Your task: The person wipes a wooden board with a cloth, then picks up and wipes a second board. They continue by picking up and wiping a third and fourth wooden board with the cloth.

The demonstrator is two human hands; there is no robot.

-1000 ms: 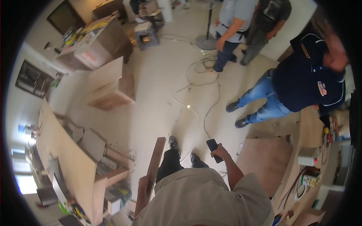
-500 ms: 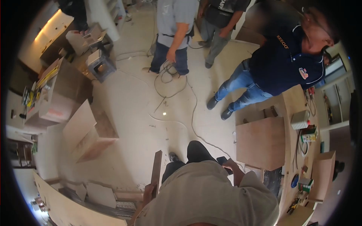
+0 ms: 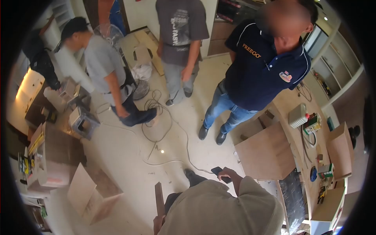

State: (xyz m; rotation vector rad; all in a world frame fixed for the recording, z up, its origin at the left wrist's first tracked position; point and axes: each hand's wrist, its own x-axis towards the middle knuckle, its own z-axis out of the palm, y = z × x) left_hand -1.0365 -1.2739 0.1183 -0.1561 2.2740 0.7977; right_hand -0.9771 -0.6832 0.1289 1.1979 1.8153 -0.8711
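Note:
My left hand [image 3: 158, 224] is closed around the lower end of a long, narrow strip of wood [image 3: 159, 199], which points forward from the bottom of the view. Further right, my right hand [image 3: 232, 177] grips a dark smartphone [image 3: 221, 175] in front of my body. A beige shirt [image 3: 223, 209] covers my torso and hides part of my left arm. One dark shoe [image 3: 189, 172] of mine shows on the pale floor, close to a cable [image 3: 188, 143].
A person in a navy polo shirt [image 3: 258, 62] stands ahead on the right, beside a long workbench [image 3: 288, 111] with a white jug [image 3: 298, 115]. Two more people, in grey shirts, are further back. Wooden boxes [image 3: 102, 194] stand left, near a step stool [image 3: 84, 121]. Cable loops cover the floor.
The view has tilted upward. The person in the light grey shirt has moved left, away from the cable loops. My phone hand is further forward; both hands keep their hold.

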